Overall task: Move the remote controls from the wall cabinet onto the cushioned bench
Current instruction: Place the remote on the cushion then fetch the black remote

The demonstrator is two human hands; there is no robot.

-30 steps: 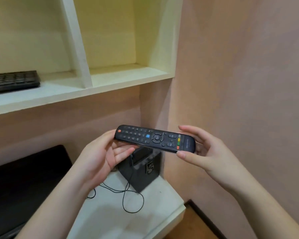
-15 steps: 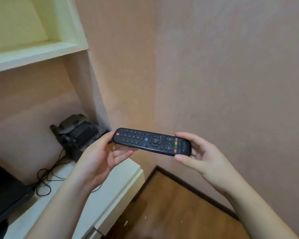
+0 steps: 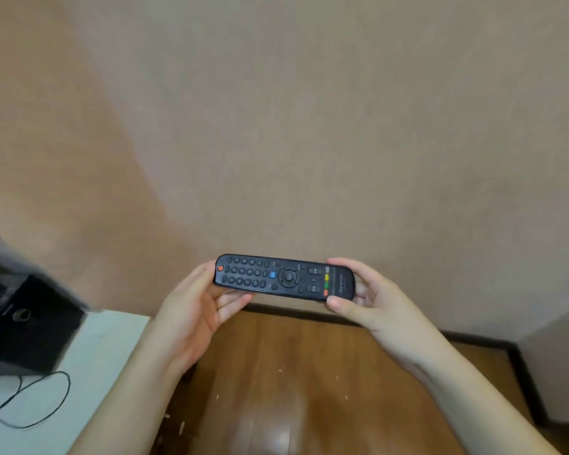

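Over the wooden floor (image 3: 296,372), both hands grip the remote (image 3: 284,277).

Bare forearms (image 3: 138,382), no sleeves

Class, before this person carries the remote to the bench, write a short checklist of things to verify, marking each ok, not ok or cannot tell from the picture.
1. Remote held at both ends: ok. The left hand holds the power-button end, the right hand the other end.
2. Remote roughly level, buttons up: ok.
3. Bench in sight: not ok. Only wall, wooden floor and a white surface show.
4. Floor ahead free of obstacles: ok where it shows.
5. Cable away from the hands: ok, it lies on the white surface.
6. More remotes left in the cabinet: cannot tell.
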